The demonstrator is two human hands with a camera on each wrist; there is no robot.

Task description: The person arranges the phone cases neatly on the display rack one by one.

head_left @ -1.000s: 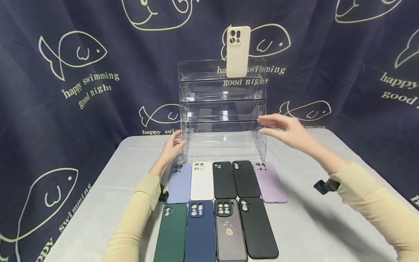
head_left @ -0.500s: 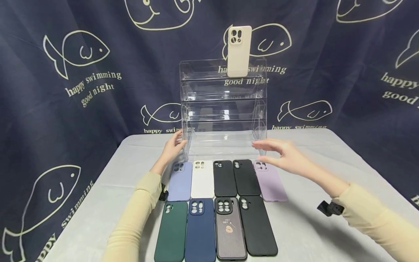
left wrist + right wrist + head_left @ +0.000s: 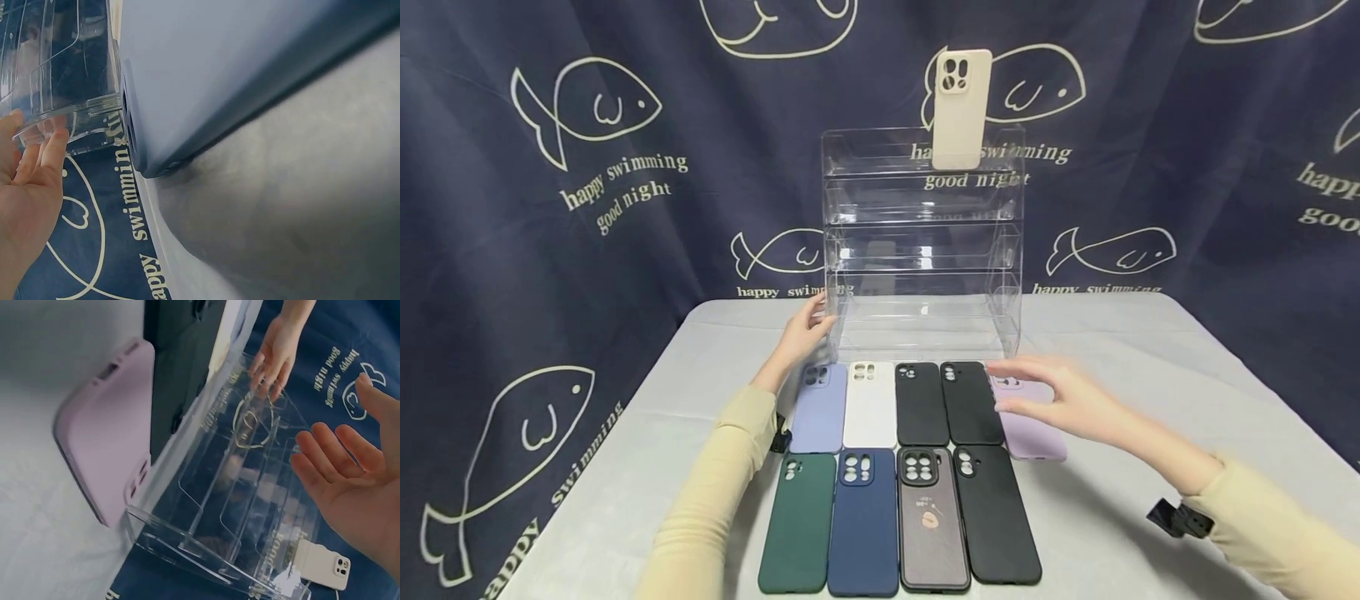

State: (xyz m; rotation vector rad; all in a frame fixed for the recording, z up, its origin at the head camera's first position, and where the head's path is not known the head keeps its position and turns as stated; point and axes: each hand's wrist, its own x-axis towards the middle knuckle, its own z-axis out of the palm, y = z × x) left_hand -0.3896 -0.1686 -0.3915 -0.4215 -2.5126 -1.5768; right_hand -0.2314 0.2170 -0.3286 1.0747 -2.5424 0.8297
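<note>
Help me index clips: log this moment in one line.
left hand: grips clear rack | right hand: empty, near lilac case | cream case: on rack's top tier

The right hand (image 3: 1067,398) has come down from beside the clear rack (image 3: 922,265); the purple case (image 3: 1036,435), fully visible a second ago, is now partly hidden beneath that hand, seemingly untouched.

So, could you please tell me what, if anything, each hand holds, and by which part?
The left hand holds the clear rack by its lower left side; the right hand holds nothing.
</note>
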